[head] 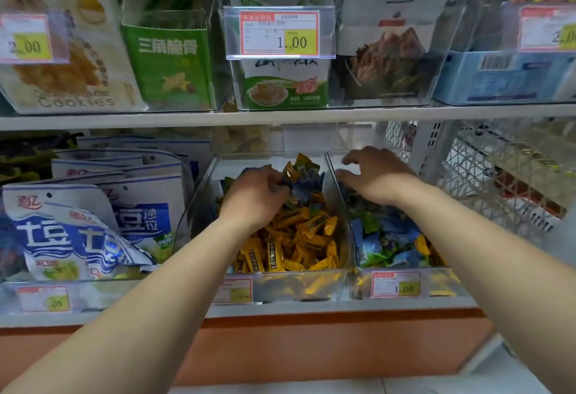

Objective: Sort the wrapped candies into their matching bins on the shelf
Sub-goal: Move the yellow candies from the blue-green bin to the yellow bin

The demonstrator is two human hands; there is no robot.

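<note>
Two clear bins stand side by side on the lower shelf. The middle bin (204,194) is filled mostly with yellow wrapped candies (299,238), with a few blue and green ones piled at its back. My left hand (252,194) reaches into it and grips a bunch of blue wrapped candies (300,180). The right bin (352,238) holds blue and green wrapped candies (389,238) plus a few yellow ones. My right hand (374,172) hovers over the back of that bin, fingers spread and loosely bent, holding nothing that I can see.
Blue-and-white snack bags (84,222) lean to the left of the bins. A white wire basket (486,175) is at the right. The upper shelf (280,116) carries clear bins of packets with price tags. Price labels (396,283) front the lower bins.
</note>
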